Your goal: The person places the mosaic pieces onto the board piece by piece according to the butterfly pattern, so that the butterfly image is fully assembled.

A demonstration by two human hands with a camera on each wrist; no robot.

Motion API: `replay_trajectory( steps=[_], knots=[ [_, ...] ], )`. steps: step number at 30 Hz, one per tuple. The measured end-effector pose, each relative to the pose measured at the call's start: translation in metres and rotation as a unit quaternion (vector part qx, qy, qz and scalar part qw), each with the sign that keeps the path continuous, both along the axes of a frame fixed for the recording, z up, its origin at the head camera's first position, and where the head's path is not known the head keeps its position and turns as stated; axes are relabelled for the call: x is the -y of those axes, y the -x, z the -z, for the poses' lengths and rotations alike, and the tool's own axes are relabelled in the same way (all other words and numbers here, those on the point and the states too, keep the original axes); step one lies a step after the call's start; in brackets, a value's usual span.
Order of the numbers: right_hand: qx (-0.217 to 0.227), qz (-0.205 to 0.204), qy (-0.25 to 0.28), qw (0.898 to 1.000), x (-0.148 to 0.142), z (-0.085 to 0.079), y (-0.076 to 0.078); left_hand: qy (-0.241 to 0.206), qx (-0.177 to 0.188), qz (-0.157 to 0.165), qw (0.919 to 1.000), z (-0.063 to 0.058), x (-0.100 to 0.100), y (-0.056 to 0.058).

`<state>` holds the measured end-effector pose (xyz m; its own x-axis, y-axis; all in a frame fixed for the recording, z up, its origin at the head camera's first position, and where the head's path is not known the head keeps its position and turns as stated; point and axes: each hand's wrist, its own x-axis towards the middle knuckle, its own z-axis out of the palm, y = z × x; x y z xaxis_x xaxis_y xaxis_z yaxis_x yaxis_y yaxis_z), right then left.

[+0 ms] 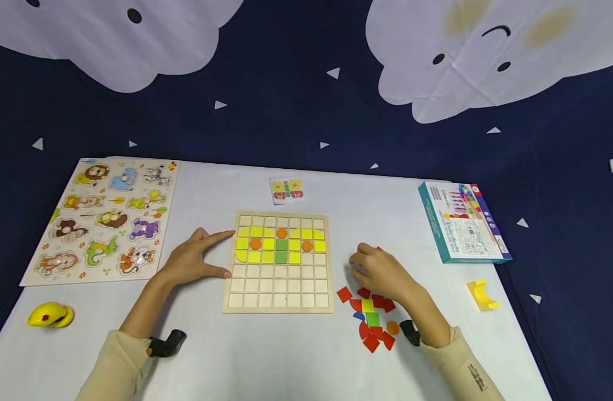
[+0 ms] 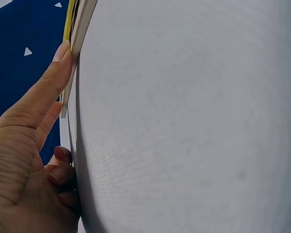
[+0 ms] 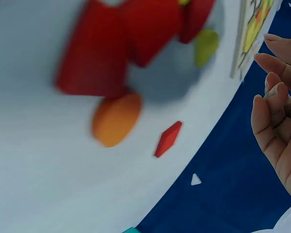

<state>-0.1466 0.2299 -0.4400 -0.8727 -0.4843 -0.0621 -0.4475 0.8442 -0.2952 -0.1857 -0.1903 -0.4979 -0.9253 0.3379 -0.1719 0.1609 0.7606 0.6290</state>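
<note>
A wooden grid board (image 1: 280,301) lies mid-table, its upper rows filled with yellow, orange and green pieces. My left hand (image 1: 188,259) is at its left edge, thumb and forefinger spread; the left wrist view shows the thumb (image 2: 45,90) against the board's side (image 2: 80,29). To the board's right, my right hand (image 1: 384,273) hovers over loose shape pieces, mostly red, with a yellow square (image 1: 368,306), a green square (image 1: 373,319) and an orange disc (image 1: 393,328). Its fingers (image 3: 262,116) are loosely bent with nothing visible between them. A red piece (image 3: 168,139) lies apart nearby.
Behind the board lies a butterfly pattern card (image 1: 287,190). An animal puzzle board (image 1: 101,223) takes up the back left, with a yellow toy (image 1: 50,315) in front of it. At right are a teal-edged box (image 1: 464,223) and a yellow curved block (image 1: 482,295).
</note>
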Motion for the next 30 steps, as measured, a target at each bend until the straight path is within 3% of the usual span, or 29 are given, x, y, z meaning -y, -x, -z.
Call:
replay_trajectory(
  steps=[10, 17, 23, 30],
  knots=[
    [0.013, 0.0, 0.013, 1.0, -0.023, 0.008, -0.028, -0.003, 0.008, -0.007, 0.9999, 0.001, 0.001, -0.001],
    [0.048, -0.002, 0.029, 0.998, -0.036, 0.016, -0.044, 0.0, 0.008, -0.006, 0.9999, 0.001, 0.001, -0.001],
    [0.078, -0.001, 0.035, 0.996, -0.04, 0.019, -0.052, 0.0, 0.008, -0.005, 1.0, 0.0, 0.001, 0.0],
    [0.072, -0.018, 0.042, 0.996, -0.038, 0.02, -0.056, -0.001, 0.011, -0.005, 0.9999, 0.001, -0.001, 0.0]
  ],
)
